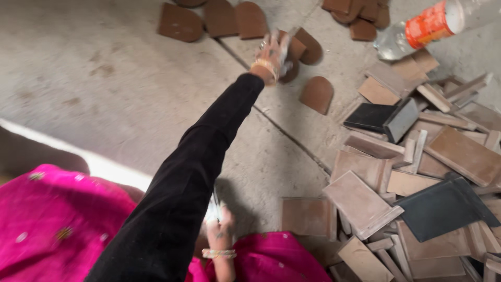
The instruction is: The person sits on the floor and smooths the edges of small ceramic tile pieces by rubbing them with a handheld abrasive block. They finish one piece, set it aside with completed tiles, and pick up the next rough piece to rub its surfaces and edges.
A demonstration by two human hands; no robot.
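- While my left arm stretches far out, my left hand (269, 56) closes on something over the arch-topped brown tiles (292, 49) on the concrete floor (104, 78); motion blur hides just what it grips, so a loose hold could drop it and chip an edge.
- My right hand (222, 230) sits low by my lap, fingers around a thin pale tool I cannot make out; it could slip unnoticed under my sleeve.
- Leaning this far, I might tip toward the heap of rectangular tiles (417, 172) and send them sliding.
- A plastic bottle (417, 28) lies near that heap and could roll in.
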